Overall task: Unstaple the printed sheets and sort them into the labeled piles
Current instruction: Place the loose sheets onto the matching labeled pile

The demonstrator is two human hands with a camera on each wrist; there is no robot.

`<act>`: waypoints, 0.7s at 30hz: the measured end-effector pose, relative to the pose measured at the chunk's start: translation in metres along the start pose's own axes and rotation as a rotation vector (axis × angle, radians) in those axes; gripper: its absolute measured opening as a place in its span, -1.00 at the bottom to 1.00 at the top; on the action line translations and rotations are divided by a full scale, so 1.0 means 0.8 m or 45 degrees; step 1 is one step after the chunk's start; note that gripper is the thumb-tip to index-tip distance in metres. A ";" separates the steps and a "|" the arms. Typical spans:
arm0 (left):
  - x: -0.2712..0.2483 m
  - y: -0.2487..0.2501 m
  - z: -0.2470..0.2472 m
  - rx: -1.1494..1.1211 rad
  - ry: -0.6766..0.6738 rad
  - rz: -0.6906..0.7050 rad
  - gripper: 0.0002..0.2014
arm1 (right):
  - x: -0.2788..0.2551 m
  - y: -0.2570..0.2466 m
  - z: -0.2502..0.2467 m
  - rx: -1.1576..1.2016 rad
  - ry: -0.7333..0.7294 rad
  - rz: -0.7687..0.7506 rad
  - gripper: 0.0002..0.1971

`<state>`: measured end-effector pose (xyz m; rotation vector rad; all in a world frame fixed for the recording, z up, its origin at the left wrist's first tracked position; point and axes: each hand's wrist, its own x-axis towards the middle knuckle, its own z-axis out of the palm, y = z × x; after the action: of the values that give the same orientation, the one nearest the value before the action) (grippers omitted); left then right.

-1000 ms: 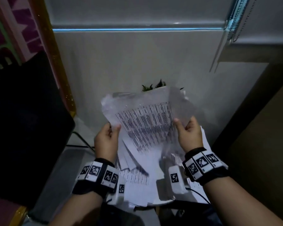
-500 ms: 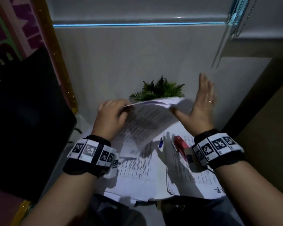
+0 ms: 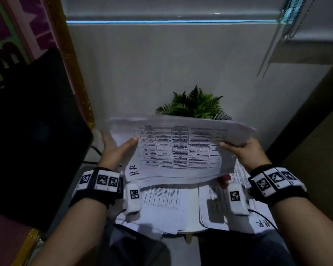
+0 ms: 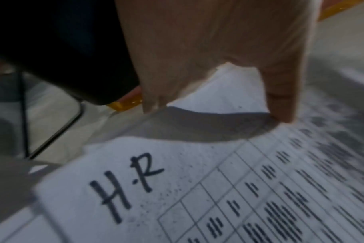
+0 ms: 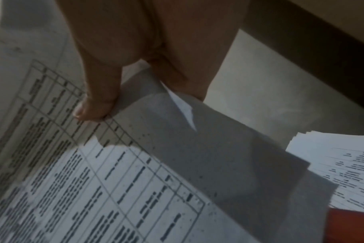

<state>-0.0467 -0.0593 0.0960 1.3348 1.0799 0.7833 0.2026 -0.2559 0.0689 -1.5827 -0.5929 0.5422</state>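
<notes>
Here the person is holding a printed sheet [image 3: 179,150] up over a small round table [image 3: 190,230], both hands at its side edges. The left hand [image 3: 115,150] is lying along the left edge with its thumb stretched flat across the printed face; in the left wrist view the thumb tip is touching the paper while the other fingers are passing behind it, so how they are lying there is hidden. The right hand [image 3: 244,152] is pinching the right edge, thumb on top and fingers underneath, where the margin is curling. A handwritten "H.R" mark [image 4: 125,185] is showing at the sheet's near left corner; the table text itself is too blurred to read.

Under the sheet, two piles are lying on the table: a left pile [image 3: 161,206] and a right pile [image 3: 217,204], both partly covered by the raised sheet and the wrist cameras. Something red [image 3: 224,179] is peeking out beside the right pile, too hidden to identify. A fern-like plant [image 3: 194,104] is standing behind the sheet, its base out of sight. A dark chair back [image 3: 33,135] is filling the left side.
</notes>
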 end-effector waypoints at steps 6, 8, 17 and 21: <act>0.015 -0.020 0.001 -0.154 -0.052 0.125 -0.70 | 0.007 0.008 -0.001 0.031 0.106 0.011 -0.15; 0.020 -0.033 0.004 -0.157 0.018 0.161 -0.68 | 0.002 0.016 0.006 0.011 0.105 0.042 -0.47; 0.020 -0.089 0.032 0.020 0.189 0.068 -0.69 | 0.000 0.064 0.042 -0.276 0.284 0.164 -0.60; 0.030 -0.097 0.031 -0.070 0.164 0.010 -0.64 | -0.002 0.057 0.047 -0.212 0.255 0.151 -0.56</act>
<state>-0.0257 -0.0551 0.0139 1.2566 1.1470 0.9085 0.1796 -0.2318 0.0199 -1.8138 -0.4025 0.4237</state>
